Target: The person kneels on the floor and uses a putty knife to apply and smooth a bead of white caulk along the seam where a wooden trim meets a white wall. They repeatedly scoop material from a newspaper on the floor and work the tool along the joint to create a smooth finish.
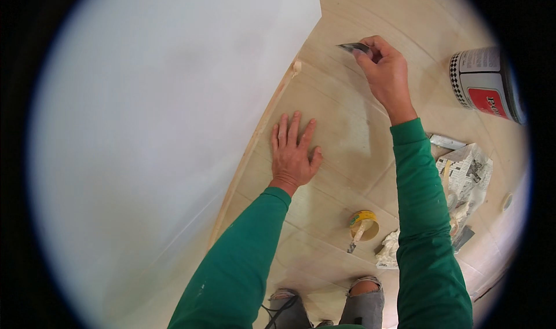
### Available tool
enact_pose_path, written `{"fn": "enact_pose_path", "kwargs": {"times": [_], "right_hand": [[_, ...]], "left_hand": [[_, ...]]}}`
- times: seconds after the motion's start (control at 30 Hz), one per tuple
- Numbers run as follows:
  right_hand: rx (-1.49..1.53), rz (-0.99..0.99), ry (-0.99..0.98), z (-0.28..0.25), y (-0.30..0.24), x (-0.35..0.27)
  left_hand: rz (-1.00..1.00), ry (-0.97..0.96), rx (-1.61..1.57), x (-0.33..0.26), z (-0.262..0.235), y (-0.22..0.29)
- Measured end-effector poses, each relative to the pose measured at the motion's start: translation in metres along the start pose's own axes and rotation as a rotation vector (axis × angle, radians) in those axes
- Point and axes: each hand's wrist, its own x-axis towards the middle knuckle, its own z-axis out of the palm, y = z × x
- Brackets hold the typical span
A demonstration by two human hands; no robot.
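Observation:
My left hand [291,157] lies flat on the beige tiled floor [330,149], fingers spread, close to the wooden strip [255,146] along the foot of a large white panel [156,114]. Further out and to the right, my right hand [385,68] pinches a small, thin, dark scraper blade [353,47] between thumb and fingers. Its pointed end sticks out to the left, just over or on the floor; I cannot tell if it touches. My fingers hide the rest of it.
At the far right stands or lies a large paint can [478,83] with a checkered band and red label. Crumpled newspaper [466,170] smeared with white paste lies beyond my right forearm. A small round yellow container or roll [370,227] with a smeared stick-like tool [358,235] sits nearer me.

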Motion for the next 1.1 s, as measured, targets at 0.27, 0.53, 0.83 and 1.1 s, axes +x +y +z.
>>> {"fn": "enact_pose_path", "kwargs": {"times": [0.27, 0.53, 0.83, 1.1], "right_hand": [[-0.073, -0.178, -0.295, 0.020, 0.003, 0.037], [-0.067, -0.258, -0.236, 0.029, 0.006, 0.060], [-0.092, -0.367, -0.209, 0.055, 0.019, 0.056], [-0.055, -0.348, -0.286, 0.059, 0.017, 0.055]], "left_hand": [[0.005, 0.004, -0.026, 0.002, 0.000, 0.002], [0.006, 0.004, -0.018, -0.001, 0.000, -0.001], [0.012, 0.008, -0.019, 0.001, 0.002, 0.000], [0.007, 0.001, -0.013, 0.000, 0.001, 0.000]]}}
